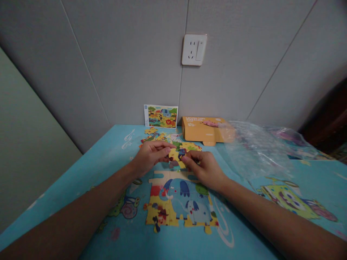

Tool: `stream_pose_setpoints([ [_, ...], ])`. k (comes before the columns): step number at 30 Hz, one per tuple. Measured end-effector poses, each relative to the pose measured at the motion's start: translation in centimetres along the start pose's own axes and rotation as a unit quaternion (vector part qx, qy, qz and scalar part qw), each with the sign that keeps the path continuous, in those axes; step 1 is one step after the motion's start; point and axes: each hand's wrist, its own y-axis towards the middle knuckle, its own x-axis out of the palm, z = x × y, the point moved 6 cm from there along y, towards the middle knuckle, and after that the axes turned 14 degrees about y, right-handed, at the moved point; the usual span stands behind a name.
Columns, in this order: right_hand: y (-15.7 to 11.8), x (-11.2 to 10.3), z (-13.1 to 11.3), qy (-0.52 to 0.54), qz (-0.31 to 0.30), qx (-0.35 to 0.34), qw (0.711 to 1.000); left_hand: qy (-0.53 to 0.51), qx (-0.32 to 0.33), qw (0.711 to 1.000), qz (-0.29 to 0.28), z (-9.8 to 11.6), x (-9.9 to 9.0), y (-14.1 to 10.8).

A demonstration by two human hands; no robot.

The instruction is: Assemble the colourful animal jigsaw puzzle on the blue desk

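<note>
Pinches small yellow puzzle pieces (176,154), printed with dark blue, between thumb and fingers of the left hand (150,155) and, at the other side, of the right hand (207,168); cannot tell whether joined. Holds both grips above the light-blue cartoon-printed cloth (94,155), between a partly assembled cardboard elephant puzzle (180,198), nearer, and loose colourful pieces (151,130), farther off. Has an orange cardboard box (199,130) beyond, near a crumpled clear plastic bag (255,148).
</note>
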Motion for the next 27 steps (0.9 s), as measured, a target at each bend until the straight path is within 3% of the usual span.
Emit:
stream_pose_setpoints([
  [17, -0.2, 0.5, -0.6, 0.064, -0.016, -0.007, 0.998, 0.051, -0.024, 0.998, -0.019, -0.1, -0.2, -0.2],
  [23, -0.9, 1.4, -1.2, 0.032, -0.093, -0.014, 0.995, 0.100, -0.011, 0.989, -0.112, -0.1, 0.0, -0.4],
  [27, -1.7, 2.7, -2.1, 0.030, -0.184, -0.022, 0.982, 0.115, -0.007, 0.969, -0.217, -0.1, 0.7, -1.0],
])
